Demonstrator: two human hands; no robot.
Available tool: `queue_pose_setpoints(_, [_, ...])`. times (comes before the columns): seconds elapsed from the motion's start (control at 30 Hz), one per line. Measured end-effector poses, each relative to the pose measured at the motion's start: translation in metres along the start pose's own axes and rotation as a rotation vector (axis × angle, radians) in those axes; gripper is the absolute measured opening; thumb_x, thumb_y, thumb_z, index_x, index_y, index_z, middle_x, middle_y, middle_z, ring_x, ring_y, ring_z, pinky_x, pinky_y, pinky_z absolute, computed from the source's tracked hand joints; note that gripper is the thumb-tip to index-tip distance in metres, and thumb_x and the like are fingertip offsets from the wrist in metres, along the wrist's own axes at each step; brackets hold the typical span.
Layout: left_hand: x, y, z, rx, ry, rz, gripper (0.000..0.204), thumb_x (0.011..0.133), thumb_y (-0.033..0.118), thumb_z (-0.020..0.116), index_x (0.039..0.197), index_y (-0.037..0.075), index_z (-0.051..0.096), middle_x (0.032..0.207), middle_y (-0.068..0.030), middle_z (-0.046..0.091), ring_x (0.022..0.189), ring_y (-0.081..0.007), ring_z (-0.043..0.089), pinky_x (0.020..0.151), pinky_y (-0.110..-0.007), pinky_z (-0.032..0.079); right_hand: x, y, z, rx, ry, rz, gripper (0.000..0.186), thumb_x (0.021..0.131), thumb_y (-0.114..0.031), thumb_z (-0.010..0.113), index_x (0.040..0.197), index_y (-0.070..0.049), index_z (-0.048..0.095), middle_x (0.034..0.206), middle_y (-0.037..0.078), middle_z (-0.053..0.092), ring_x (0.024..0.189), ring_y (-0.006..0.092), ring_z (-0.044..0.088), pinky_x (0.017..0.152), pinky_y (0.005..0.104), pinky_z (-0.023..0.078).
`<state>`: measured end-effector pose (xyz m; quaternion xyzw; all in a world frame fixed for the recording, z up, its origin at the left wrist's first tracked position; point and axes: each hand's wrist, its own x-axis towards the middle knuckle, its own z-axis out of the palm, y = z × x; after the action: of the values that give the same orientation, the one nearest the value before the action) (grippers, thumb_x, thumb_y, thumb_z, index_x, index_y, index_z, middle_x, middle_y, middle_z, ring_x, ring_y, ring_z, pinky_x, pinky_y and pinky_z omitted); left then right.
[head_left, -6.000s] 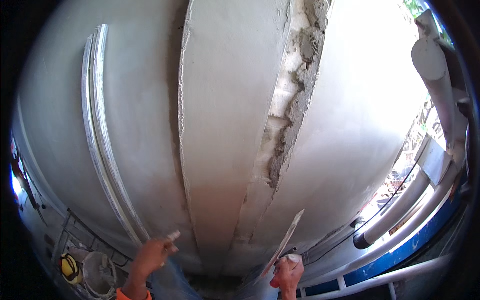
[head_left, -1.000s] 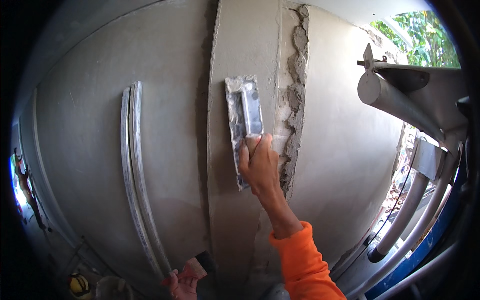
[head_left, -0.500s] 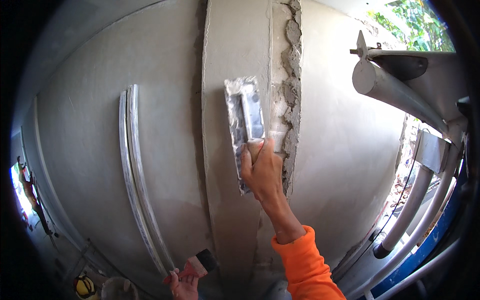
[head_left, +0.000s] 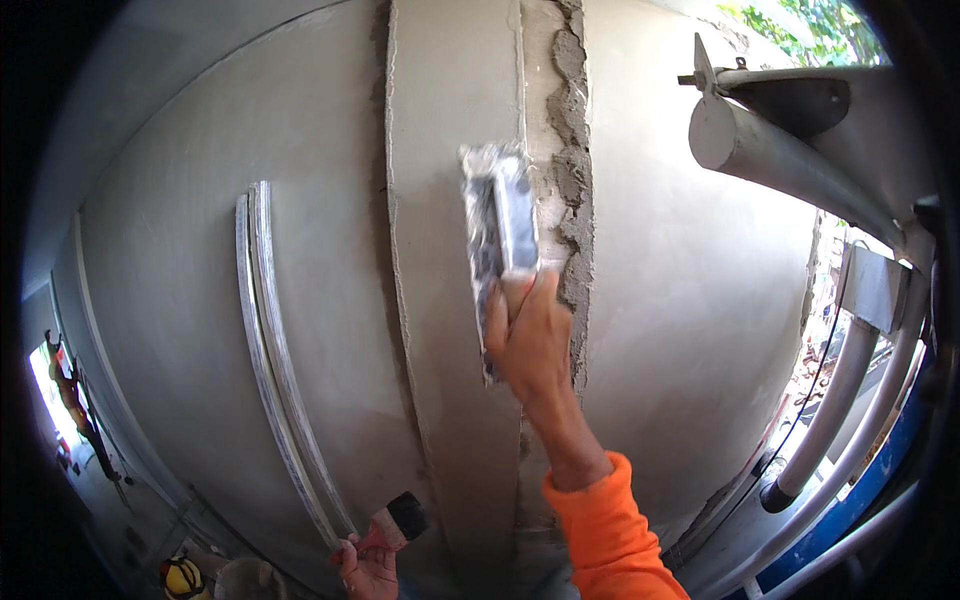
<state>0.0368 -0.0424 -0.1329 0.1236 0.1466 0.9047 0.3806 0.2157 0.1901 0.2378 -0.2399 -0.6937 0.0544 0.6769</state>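
My right hand [head_left: 530, 340], in an orange sleeve, grips the handle of a steel plastering trowel [head_left: 480, 220], held upright and slightly blurred against the smooth plastered strip [head_left: 450, 80] of the wall. The trowel's right edge reaches toward a rough channel of crumbly grey mortar [head_left: 569, 110] and exposed substrate. My left hand [head_left: 365, 571] holds a paintbrush [head_left: 397, 520] with red handle and dark bristles, low near the wall. Two long pale metal straightedges [head_left: 258, 330] stand against the wall to the left.
A grey bucket [head_left: 250, 575] and a yellow-and-black object [head_left: 182, 578] sit at lower left. Metal pipes and a bracket [head_left: 760, 140] jut out at right beside a blue surface [head_left: 840, 510]. Foliage [head_left: 800, 30] shows at upper right.
Since six seconds ago the trowel has risen onto the wall and the brush has appeared in my left hand. Over the last second the trowel has shifted rightward on the strip.
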Motion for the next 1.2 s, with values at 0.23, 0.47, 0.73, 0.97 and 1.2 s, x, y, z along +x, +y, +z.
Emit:
queue_pose_setpoints(0.23, [0.024,0.001,0.041,0.227,-0.123,0.191,0.034,0.103,0.025,0.068,0.133,0.013,0.058,0.143,-0.0102,0.062,0.137,-0.0264,0.056,0.118,-0.053,0.043,-0.03,0.012,0.009,-0.04,-0.076,0.085,0.027,0.098,-0.018,0.066,0.104,0.002,0.049,0.078,0.03,0.064,0.076,0.0533,0.066,0.065,0.0587,0.053])
queue_pose_setpoints(0.47, [0.083,0.021,0.145,0.466,-0.547,0.553,0.018,0.102,0.013,0.062,0.12,0.013,0.058,0.152,-0.0191,0.054,0.145,-0.0377,0.048,0.125,-0.064,0.031,-0.178,0.021,-0.066,0.575,-0.342,0.467,0.026,0.104,-0.028,0.066,0.109,-0.003,0.061,0.077,0.014,0.061,0.067,0.0303,0.065,0.06,0.0447,0.054])
queue_pose_setpoints(0.73, [0.05,-0.018,0.207,0.555,-1.33,0.404,0.008,0.104,0.008,0.063,0.102,0.008,0.071,0.156,-0.0269,0.051,0.144,-0.0435,0.052,0.118,-0.063,0.042,-0.169,0.039,-0.09,1.411,-0.328,0.921,0.038,0.103,-0.041,0.063,0.115,-0.007,0.054,0.07,0.008,0.055,0.044,0.0166,0.051,0.037,0.0312,0.043])
queue_pose_setpoints(0.97, [0.009,-0.026,0.105,0.803,-0.883,0.143,0.012,0.099,-0.003,0.069,0.101,0.007,0.077,0.147,-0.0235,0.062,0.136,-0.0388,0.061,0.117,-0.051,0.046,0.025,0.006,-0.07,0.018,-0.033,0.116,0.034,0.106,-0.03,0.059,0.113,0.003,0.058,0.073,0.019,0.064,0.064,0.0329,0.068,0.064,0.0458,0.054])
queue_pose_setpoints(1.2, [-0.003,-0.053,0.075,0.254,-0.832,0.087,0.014,0.106,0.005,0.062,0.115,0.009,0.072,0.149,-0.0226,0.061,0.137,-0.041,0.059,0.118,-0.059,0.043,0.114,-0.032,-0.018,-0.158,0.02,0.082,0.038,0.102,-0.03,0.062,0.103,0.007,0.051,0.086,0.038,0.069,0.089,0.0554,0.07,0.078,0.058,0.056])
